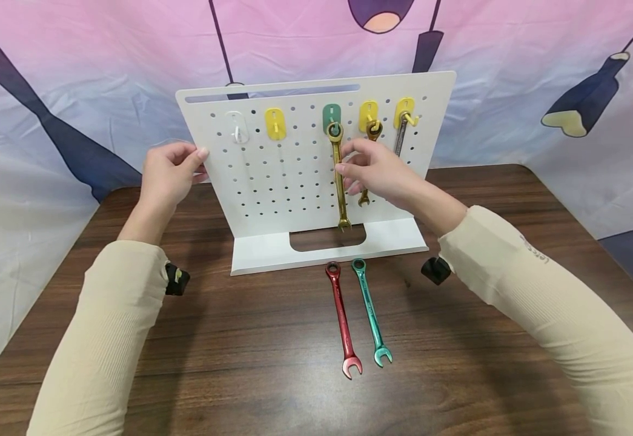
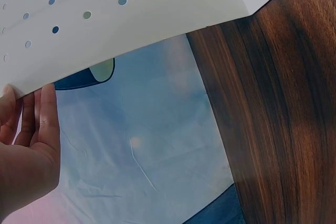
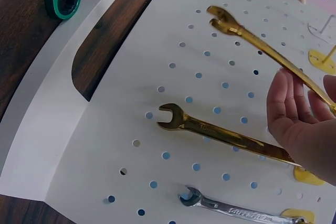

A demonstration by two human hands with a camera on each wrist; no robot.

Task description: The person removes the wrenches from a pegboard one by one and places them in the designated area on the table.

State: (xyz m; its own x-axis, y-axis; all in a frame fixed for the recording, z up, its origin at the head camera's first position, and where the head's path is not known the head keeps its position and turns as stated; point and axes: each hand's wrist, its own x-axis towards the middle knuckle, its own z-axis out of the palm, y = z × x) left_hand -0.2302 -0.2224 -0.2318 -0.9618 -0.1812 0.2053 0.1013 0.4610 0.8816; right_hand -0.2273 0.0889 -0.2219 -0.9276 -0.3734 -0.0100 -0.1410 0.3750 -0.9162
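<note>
A white pegboard stands on the table, its left edge pinched by my left hand. My right hand pinches a gold combination wrench near its upper part. The ring end of that wrench is at the green hook; whether it bears on the hook, I cannot tell. Behind my right hand hangs a second, shorter-looking gold wrench on a yellow hook. A silver wrench hangs from the rightmost yellow hook, partly hidden by the hand in the head view.
Before the board's base, a red wrench and a green wrench lie side by side on the wooden table. On the board's left, a clear hook and a yellow hook bear nothing. A printed cloth hangs behind.
</note>
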